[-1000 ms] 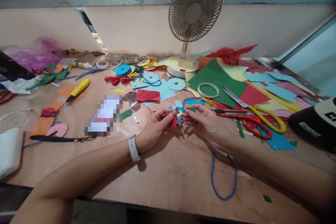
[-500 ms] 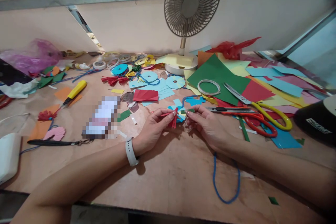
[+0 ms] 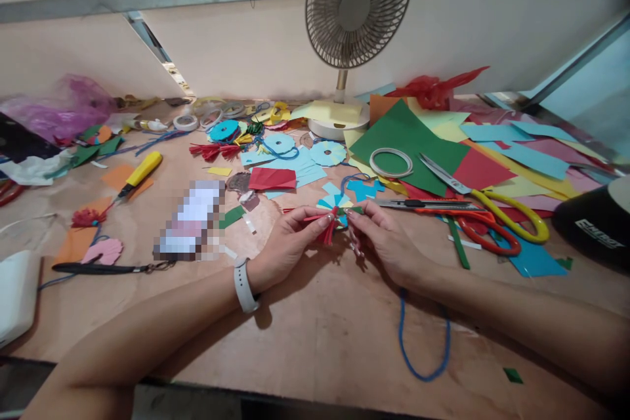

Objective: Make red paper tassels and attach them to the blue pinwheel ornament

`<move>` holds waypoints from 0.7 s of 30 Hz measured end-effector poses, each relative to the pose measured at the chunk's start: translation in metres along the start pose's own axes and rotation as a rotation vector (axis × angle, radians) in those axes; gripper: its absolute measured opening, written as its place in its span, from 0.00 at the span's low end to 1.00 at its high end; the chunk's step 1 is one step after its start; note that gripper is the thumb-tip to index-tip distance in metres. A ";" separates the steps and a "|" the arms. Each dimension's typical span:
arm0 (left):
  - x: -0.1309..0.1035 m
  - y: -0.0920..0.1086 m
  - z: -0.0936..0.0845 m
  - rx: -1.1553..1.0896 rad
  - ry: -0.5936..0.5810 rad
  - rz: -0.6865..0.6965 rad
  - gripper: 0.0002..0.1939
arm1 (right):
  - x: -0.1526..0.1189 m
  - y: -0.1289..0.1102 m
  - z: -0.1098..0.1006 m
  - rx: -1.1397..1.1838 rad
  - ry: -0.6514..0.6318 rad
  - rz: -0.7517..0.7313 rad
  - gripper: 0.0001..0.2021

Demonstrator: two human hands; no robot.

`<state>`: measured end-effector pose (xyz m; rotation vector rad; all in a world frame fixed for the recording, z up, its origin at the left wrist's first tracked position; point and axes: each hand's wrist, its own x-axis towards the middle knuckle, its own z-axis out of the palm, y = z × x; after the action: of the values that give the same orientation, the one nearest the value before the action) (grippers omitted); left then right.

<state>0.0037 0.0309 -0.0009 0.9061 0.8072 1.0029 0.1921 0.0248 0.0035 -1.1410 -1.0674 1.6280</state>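
My left hand [image 3: 295, 236] is closed, its thumb and fingers pinching a red paper tassel [image 3: 325, 228] with cut fringe strands hanging down. My right hand [image 3: 386, 236] pinches a small green paper strip [image 3: 352, 210], whose left end meets the top of the tassel. Just behind the fingertips lies a blue and pale yellow pleated paper disc [image 3: 331, 200], partly covered by the tassel and hands. A blue cord [image 3: 355, 177] lies beyond it, next to a blue paper cut-out [image 3: 365, 190]. Another blue cord loop [image 3: 426, 379] shows below my right forearm.
Scissors with yellow handles [image 3: 522, 222], scissors with red handles [image 3: 492, 239] and a box cutter [image 3: 428, 205] lie to the right. A phone [image 3: 191, 220] and a yellow-handled knife [image 3: 140, 177] are leftward. A fan [image 3: 354, 10] stands behind, near coloured paper sheets [image 3: 413, 138].
My right hand has brought the green strip slightly left, against the tassel's top. More of the pleated disc shows behind the fingers. The view has shifted slightly.
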 end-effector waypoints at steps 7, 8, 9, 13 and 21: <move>0.000 0.004 0.002 0.080 -0.020 0.022 0.11 | -0.001 0.000 0.002 -0.023 -0.064 -0.047 0.20; -0.001 0.006 0.002 0.086 -0.014 0.024 0.11 | -0.002 0.000 0.002 -0.015 -0.074 -0.047 0.20; 0.000 0.007 0.002 0.088 -0.008 0.026 0.11 | -0.002 -0.001 0.002 -0.007 -0.082 -0.046 0.19; 0.001 0.008 0.001 0.059 0.018 0.012 0.11 | -0.002 -0.001 -0.001 -0.006 -0.114 -0.064 0.17; 0.001 0.004 -0.002 0.050 -0.007 0.008 0.12 | 0.006 -0.002 -0.013 0.054 -0.095 0.037 0.17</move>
<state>0.0011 0.0337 0.0015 0.9560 0.8264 0.9900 0.2037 0.0336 0.0016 -1.0628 -1.0616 1.7443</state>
